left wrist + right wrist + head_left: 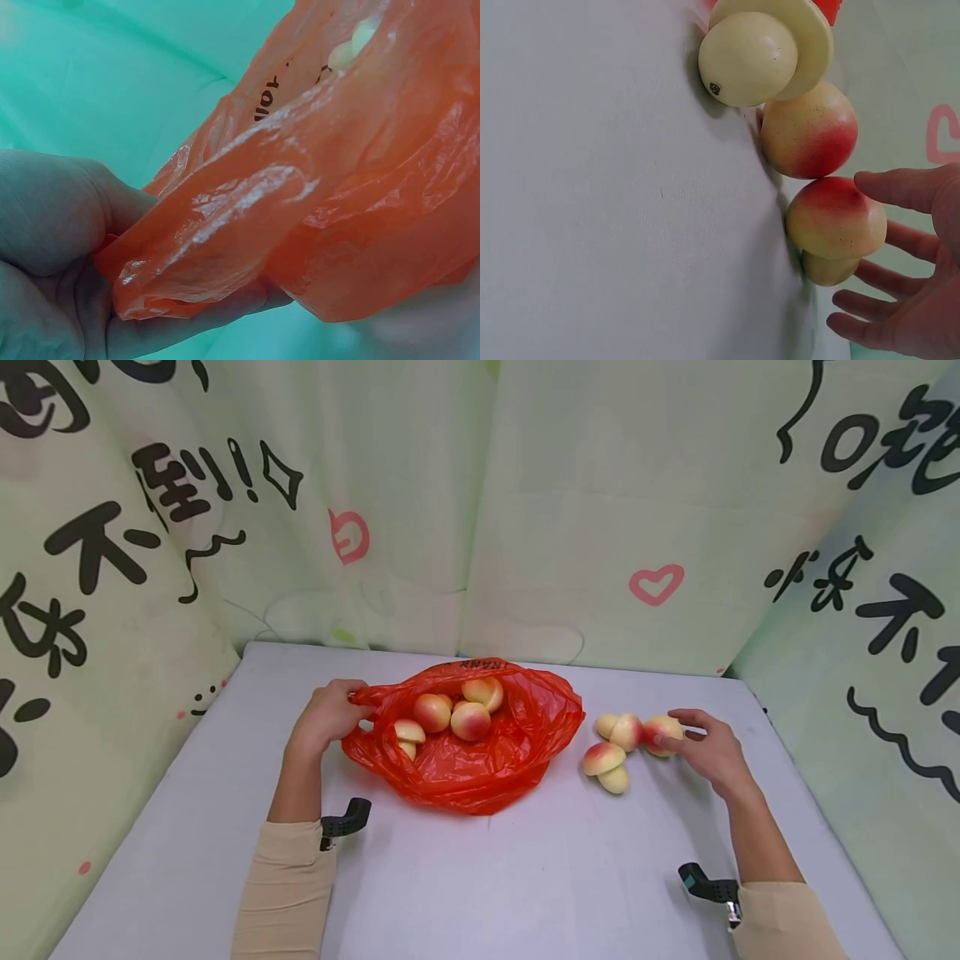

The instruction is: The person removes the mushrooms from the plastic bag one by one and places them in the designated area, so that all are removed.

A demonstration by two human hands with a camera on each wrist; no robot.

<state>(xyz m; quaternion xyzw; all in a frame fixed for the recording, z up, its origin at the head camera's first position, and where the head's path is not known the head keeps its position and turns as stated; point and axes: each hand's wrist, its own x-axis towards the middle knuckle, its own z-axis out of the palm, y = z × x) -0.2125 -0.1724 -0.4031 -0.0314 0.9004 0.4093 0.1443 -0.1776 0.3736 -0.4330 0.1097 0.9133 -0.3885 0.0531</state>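
My left hand [330, 714] grips the left rim of a red plastic bag [480, 789]. In the left wrist view, a fold of the bag [217, 247] lies between thumb and fingers. Several toy mushrooms [471, 722] with red-and-yellow caps lie inside the open bag. Right of it are a few more, including a front toy mushroom [603, 760] and a middle one [627, 732]. At the rightmost toy mushroom [663, 735], my right hand [712, 752] has thumb and fingers spread around it. The right wrist view shows the thumb at its cap [836, 217]; firm contact is unclear.
A white-covered table [480, 885] carries everything. Pale green curtains [555, 527] with black lettering and pink hearts stand along the back and both sides. Black camera mounts [708, 885] stick out from both wrists.
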